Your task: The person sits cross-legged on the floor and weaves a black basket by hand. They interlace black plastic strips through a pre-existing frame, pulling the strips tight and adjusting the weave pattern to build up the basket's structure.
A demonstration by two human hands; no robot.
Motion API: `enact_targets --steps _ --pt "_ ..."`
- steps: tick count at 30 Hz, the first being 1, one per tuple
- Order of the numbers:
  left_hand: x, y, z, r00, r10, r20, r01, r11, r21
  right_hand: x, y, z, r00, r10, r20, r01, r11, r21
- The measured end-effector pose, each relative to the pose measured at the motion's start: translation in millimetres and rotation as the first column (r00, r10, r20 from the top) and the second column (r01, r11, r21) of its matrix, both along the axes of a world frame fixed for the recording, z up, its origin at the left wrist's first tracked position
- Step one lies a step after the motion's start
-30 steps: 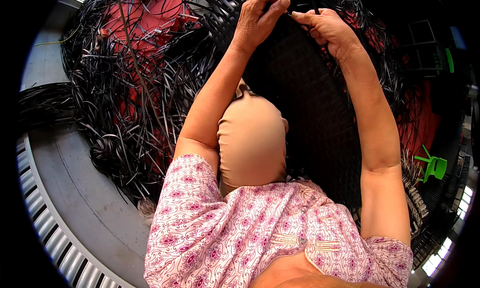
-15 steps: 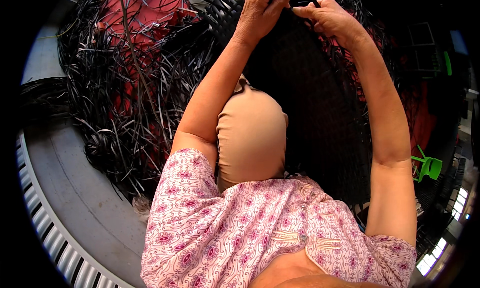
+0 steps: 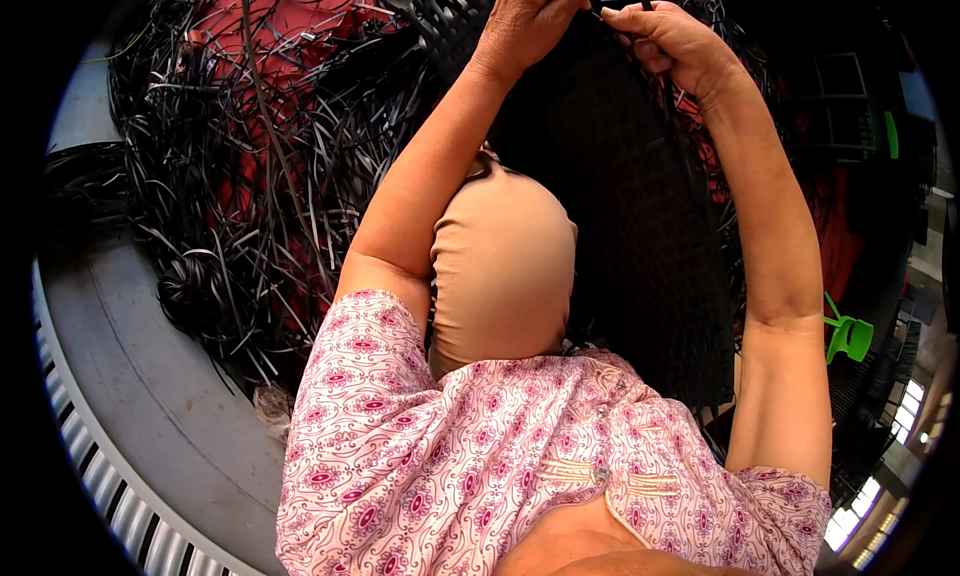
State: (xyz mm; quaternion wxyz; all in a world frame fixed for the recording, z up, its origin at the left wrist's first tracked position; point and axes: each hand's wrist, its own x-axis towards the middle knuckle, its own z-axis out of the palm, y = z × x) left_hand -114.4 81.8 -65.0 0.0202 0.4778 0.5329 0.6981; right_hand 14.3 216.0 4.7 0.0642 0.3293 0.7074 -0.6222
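At the top edge my left hand (image 3: 538,24) is closed, thumb pressed to the fingers on a thin black plastic strip; part of this hand is cut off by the frame. A short way to its right, my right hand (image 3: 682,48) pinches dark strip between thumb and forefinger, the other fingers curled. Against the dark background the strip itself barely shows. Both hands are over the upper part of a large black woven panel (image 3: 640,246), which leans in front of me beside my knee (image 3: 505,266). Loose strip ends (image 3: 455,16) fan out by my left wrist.
A big tangle of black strips (image 3: 200,236) lies on red material (image 3: 300,26) to the left. Beyond it runs a grey ledge (image 3: 150,356) with a ribbed metal edge. A green plastic object (image 3: 848,338) stands at the right, past my right arm.
Both hands have shifted slightly right, the right one also a little downward, and the gap between them is much the same. The view has tilted slightly. Both pinches stay closed.
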Motion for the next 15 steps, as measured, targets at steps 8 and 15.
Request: enact_targets --steps 8,15 --pt "-1 2 -3 0.994 0.052 -0.093 -0.051 0.999 0.02 -2 3 3 0.999 0.041 0.027 -0.041 0.999 -0.007" --pt "0 3 -3 0.99 0.096 -0.101 -0.093 0.995 0.036 -4 -13 13 0.995 0.095 0.03 -0.099 0.981 0.167"
